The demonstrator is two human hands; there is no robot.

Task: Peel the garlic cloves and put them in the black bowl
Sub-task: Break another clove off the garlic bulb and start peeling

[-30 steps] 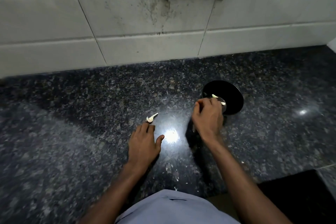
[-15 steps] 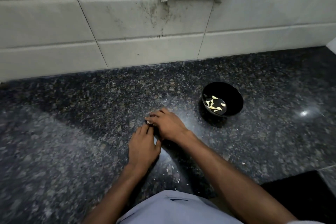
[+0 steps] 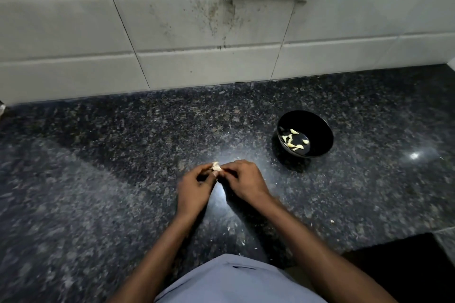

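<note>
Head view: both hands pinching one garlic clove over the dark granite counter, black bowl off to the right.

Left hand and right hand have their fingertips curled tight on that clove, which looks pale and papery, so probably not peeled yet (it's small and a bit blurry, hard to be sure). Main risk is probably the clove squirting out of the pinch if the skin tears suddenly, and skidding off across the shiny stone. Skin scraps could also ride along into the bowl, where several peeled cloves sit, yellowish and clean-looking.
</note>
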